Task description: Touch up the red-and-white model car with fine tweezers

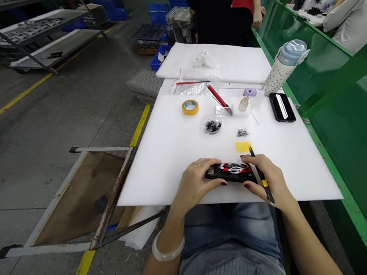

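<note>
Both our hands grasp a black tray bearing a red-white toy car: left hand, right hand also clasping tweezers; no legible writing.

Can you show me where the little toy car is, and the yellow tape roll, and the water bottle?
toy car (234, 167), head view, on its red and white roof.
yellow tape roll (190, 107), head view, on its front rim.
water bottle (280, 73), head view, on its dotted body.

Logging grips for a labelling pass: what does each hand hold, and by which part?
Both the left hand and right hand grip the black tray by its ends; the right also holds tweezers mid-shaft.
</note>
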Available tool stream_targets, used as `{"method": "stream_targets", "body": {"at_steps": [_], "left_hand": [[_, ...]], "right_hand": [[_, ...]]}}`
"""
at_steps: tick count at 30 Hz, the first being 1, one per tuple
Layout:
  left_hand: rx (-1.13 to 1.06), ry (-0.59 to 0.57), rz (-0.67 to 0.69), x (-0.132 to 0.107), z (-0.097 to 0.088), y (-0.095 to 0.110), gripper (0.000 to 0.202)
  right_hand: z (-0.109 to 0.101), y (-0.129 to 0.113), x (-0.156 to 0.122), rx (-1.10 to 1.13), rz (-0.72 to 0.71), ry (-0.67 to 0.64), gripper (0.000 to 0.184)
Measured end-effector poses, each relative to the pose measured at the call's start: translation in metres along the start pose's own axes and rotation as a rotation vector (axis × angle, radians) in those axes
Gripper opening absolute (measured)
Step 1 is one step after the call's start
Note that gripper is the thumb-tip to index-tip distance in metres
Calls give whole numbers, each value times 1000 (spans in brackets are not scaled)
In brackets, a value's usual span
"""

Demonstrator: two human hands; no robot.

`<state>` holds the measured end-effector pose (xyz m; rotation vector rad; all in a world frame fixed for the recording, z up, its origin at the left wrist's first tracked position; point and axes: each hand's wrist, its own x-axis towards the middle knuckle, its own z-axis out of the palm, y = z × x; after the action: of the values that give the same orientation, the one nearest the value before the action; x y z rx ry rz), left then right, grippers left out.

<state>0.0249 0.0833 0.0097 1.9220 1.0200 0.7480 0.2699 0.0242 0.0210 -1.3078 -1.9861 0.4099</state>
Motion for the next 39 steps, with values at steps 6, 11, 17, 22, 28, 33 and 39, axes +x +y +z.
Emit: {"method": "stream_targets", "body": {"at_steps": [6, 11, 17, 22, 28, 33, 39], "left_hand": [[-8, 1, -18, 0, -1, 1, 48], [-8, 2, -16, 0, 0, 0, 49], [-6, 10, 9, -1, 0, -1, 49], [12, 3, 7, -1, -1, -1, 46], [173, -29, 139, -7, -1, -7, 56], [245, -45, 185, -9, 1, -9, 67], [328, -26, 220, -9, 1, -6, 73]], "right_hand": [[12, 0, 5, -10, -7, 18, 35], [17, 2, 1, -36, -10, 46, 33], [16, 2, 1, -76, -42, 56, 32], [17, 0, 2, -81, -47, 71, 33], [11, -4, -8, -24, 8, 26, 44], [2, -3, -24, -34, 55, 32, 47], [5, -6, -27, -75, 64, 32, 43]]}}
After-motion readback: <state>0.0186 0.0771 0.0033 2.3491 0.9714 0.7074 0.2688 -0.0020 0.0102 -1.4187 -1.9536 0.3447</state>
